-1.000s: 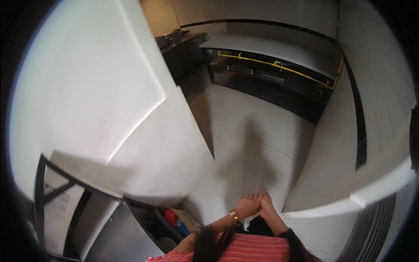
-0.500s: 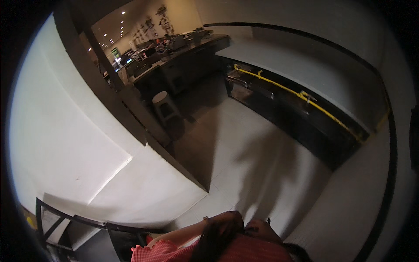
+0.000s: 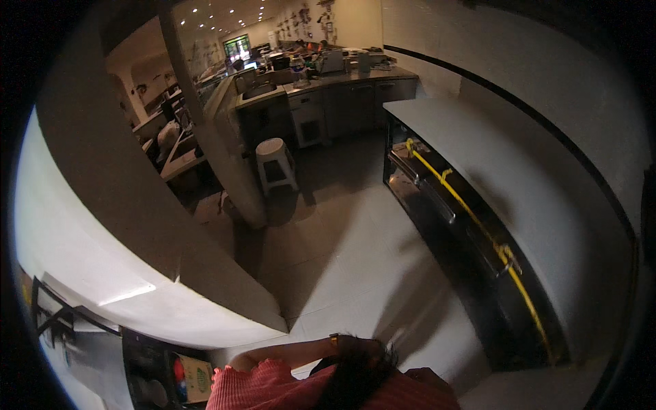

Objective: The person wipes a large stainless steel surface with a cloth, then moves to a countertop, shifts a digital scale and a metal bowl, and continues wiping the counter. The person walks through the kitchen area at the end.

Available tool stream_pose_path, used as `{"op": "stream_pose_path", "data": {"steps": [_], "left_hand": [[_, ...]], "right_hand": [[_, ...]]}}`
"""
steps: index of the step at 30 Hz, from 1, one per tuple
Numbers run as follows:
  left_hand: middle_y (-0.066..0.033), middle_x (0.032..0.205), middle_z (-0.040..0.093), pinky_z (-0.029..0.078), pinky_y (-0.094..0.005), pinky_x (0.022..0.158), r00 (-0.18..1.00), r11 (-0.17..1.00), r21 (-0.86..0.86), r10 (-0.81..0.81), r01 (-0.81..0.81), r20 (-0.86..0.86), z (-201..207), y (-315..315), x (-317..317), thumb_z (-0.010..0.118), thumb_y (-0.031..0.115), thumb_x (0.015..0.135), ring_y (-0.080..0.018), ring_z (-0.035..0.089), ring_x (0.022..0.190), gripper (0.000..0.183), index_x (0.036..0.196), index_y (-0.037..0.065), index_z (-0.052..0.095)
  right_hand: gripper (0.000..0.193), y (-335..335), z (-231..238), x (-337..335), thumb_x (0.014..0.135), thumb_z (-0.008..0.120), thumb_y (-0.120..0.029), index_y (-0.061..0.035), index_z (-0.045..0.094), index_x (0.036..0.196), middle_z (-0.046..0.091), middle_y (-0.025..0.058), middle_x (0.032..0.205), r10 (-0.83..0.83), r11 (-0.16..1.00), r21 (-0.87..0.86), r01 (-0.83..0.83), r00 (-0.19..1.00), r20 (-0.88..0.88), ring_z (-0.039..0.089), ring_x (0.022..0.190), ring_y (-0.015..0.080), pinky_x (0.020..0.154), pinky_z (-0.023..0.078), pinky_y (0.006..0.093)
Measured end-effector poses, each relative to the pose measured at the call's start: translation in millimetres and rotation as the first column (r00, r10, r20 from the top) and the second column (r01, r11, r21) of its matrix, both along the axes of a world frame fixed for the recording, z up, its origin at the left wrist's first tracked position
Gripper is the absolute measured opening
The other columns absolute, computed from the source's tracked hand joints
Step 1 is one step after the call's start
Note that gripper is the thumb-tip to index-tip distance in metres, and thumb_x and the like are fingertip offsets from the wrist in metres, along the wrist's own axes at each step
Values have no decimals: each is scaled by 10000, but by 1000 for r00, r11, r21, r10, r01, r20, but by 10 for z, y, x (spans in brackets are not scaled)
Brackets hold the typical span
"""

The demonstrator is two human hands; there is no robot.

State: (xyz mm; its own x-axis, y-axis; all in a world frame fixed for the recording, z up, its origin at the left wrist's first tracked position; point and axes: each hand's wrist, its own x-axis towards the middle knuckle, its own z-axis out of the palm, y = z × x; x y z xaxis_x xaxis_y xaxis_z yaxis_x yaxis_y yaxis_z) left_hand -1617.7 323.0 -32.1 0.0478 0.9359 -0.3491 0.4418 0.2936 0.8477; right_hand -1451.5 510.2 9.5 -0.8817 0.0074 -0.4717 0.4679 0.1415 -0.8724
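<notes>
My left forearm [image 3: 280, 354] reaches across my front at the bottom edge, below a red ribbed short sleeve [image 3: 239, 376], with a gold-coloured band [image 3: 334, 339] on the wrist. My left hand [image 3: 367, 346] lies in shadow just past the band. Dark hair [image 3: 352, 379] hangs over part of it, so its fingers and anything in them cannot be made out. My right hand does not show. No object can be seen touching either hand.
To the right stands a long black unit with a pale top [image 3: 437, 123] and a yellow pipe [image 3: 471, 208]. A white stool [image 3: 275, 164] is ahead, before a cluttered counter [image 3: 328, 82]. A white partition [image 3: 137, 273] curves along the left; black shelving [image 3: 140, 369] holds a carton [image 3: 197, 378].
My view has swung, and the stool, counter and black unit appear nearer. The shelving at lower left shows more. My right hand, partly visible before, has dropped from sight.
</notes>
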Motion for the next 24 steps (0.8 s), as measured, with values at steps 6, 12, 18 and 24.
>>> {"op": "stream_pose_path", "data": {"steps": [6,12,18,24], "left_hand": [[-101,1066,559,444,-341,767,1000,1000,13,4,-3,-29,157,1161,-667,607,343,869,-239,554,892,350,1077,64,572],[-91,1030,552,434,-336,742,989,992,15,128,-127,-67,135,1913,-1004,598,342,875,-229,540,859,331,1061,69,573],[-82,994,546,424,-330,717,955,955,87,288,-282,-72,107,2730,-1128,590,341,880,-220,526,827,314,1044,74,574],[-73,958,539,414,-325,692,941,933,169,333,-318,-69,186,3534,-1186,582,340,886,-210,513,795,297,1028,78,574]], "right_hand": [[318,1146,117,-732,823,667,-271,-45,658,1047,632,116,1012,-66,998,-8,66,998,13,618,912,216,863,470,356],[316,2119,2,-1341,824,666,-267,-42,657,1046,636,113,1002,42,998,-39,-41,999,17,617,911,211,866,467,353],[313,2852,-4,-1851,826,665,-263,-39,656,1045,641,111,993,216,976,-31,-216,976,2,617,910,207,869,463,351],[311,3339,86,-2075,827,664,-259,-36,655,1044,645,108,984,303,951,-53,-303,953,-7,617,910,202,871,460,348]]}}
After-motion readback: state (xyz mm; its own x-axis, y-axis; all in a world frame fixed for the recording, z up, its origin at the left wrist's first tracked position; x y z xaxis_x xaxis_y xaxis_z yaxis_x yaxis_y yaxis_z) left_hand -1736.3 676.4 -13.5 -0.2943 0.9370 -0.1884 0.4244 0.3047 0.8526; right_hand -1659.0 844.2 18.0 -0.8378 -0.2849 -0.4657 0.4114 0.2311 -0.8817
